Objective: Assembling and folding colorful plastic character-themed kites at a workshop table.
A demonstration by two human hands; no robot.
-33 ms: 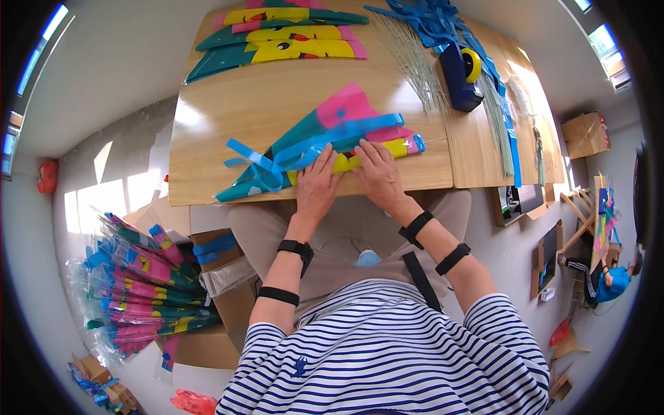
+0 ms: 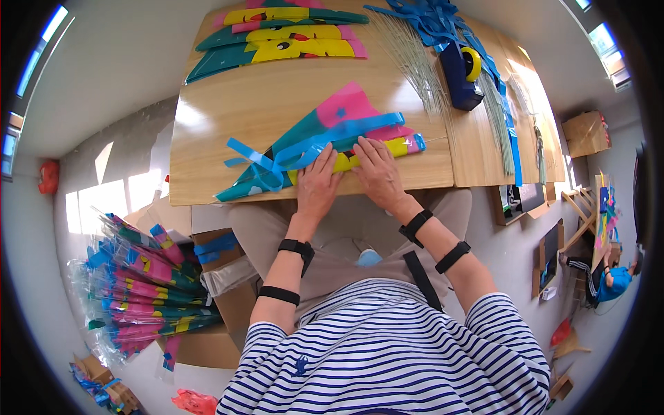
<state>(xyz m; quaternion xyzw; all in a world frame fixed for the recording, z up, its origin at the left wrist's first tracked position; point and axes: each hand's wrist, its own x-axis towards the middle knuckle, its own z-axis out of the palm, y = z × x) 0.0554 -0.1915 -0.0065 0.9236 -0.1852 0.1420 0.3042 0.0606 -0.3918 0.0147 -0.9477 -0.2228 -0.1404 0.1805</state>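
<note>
- L hand (image 2: pixel 318 183): palm down on the roll (image 2: pixel 344 163), the yellow near edge of the sheet (image 2: pixel 301 131); fingers nearly straight, close tog., laid over the top. Can't tell if they pinch it.
- R hand (image 2: pixel 379 173): same pose, just to the R on the same roll, yellow showing btwn the two hands; fingers slightly bent, tips on its far side. Grip on it: can't tell either.
- Sheet: on the desk (image 2: pixel 235 104) nr its front edge, lying at a slant; teal at L, pink w/ a blue star at the far side, blue tip at the R end.
- Ribbon (image 2: pixel 332 135): blue, flat, across the sheet just beyond the fingers, looped at its L end.
- Stick (image 2: pixel 434 140): thin, pokes out past the roll's R end.
- Stack (image 2: pixel 304 50): more sheets, same colors, far L of desk, well apart from hands.
- Sticks (image 2: pixel 408 59): loose pile, far R of the stack.
- Tape disp. (image 2: pixel 456 76): dark blue w/ yellow roll of tape, R side, nr the sticks.
- Blue strips (image 2: pixel 422 17): tangled heap, far edge; some trail down R side.
- Bundle (image 2: pixel 155 277): wrapped pcs in clear film, L of person, above a carton (image 2: pixel 207 346).
- Co-worker (image 2: pixel 615 283): far R, blue top, at another table.
</note>
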